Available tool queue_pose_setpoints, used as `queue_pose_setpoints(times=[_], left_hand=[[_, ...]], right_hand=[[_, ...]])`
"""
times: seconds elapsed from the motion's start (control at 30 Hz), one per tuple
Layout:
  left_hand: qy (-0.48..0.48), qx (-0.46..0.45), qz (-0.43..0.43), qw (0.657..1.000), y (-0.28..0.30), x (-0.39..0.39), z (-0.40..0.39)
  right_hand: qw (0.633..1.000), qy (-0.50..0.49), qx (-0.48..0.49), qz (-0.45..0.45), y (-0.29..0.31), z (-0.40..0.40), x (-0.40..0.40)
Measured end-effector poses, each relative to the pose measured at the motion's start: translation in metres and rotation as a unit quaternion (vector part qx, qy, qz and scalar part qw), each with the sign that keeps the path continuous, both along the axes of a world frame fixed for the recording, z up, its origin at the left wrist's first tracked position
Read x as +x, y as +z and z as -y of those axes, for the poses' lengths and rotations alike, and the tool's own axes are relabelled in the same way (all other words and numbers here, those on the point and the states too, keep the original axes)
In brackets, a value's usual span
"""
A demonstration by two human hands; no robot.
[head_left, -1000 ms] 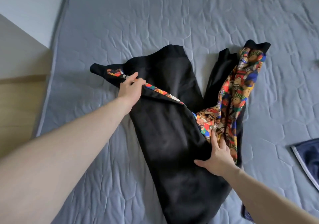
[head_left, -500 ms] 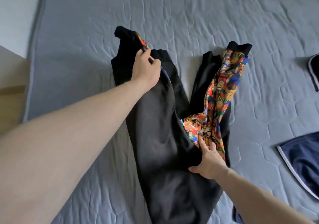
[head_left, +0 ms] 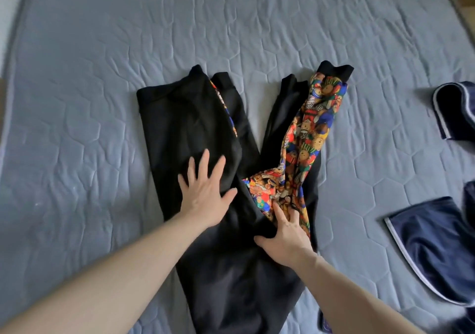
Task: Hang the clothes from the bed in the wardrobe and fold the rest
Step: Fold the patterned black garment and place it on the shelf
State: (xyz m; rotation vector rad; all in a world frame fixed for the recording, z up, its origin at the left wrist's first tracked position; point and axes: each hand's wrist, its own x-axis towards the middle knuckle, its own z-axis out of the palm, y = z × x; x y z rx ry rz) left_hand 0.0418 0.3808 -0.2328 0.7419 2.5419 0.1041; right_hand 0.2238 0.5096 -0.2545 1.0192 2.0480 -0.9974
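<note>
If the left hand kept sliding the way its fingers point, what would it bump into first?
Nothing new at first: the left hand would slide along the black trouser leg to its cuff, then onto bare mattress.

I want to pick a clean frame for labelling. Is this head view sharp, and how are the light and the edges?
Head view: soft, even daylight, no glare; the left hand casts a faint shadow on the black garment. Centre is fairly sharp; the navy clothes at the right edge look smeared, and the wide lens bows the mattress edges.
</note>
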Motion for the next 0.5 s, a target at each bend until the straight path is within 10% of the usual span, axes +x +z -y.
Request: queue_pose_setpoints(times=[0.17, 0.33, 0.5], left_hand=[[-0.011, -0.111, 0.117, 0.987, -0.032, -0.001, 0.0], [-0.01, -0.128, 0.116, 0.985, -0.048, -0.006, -0.006], [-0.013, -0.126, 0.094, 0.988, -0.056, -0.005, -0.008]], right_hand=[[0.992, -0.039, 0.098, -0.074, 0.01, -0.023, -0.007], [0.9, -0.241, 0.247, -0.265, 0.022, -0.085, -0.044], [0.885, -0.414, 0.075, -0.197, 0.026, -0.152, -0.103]])
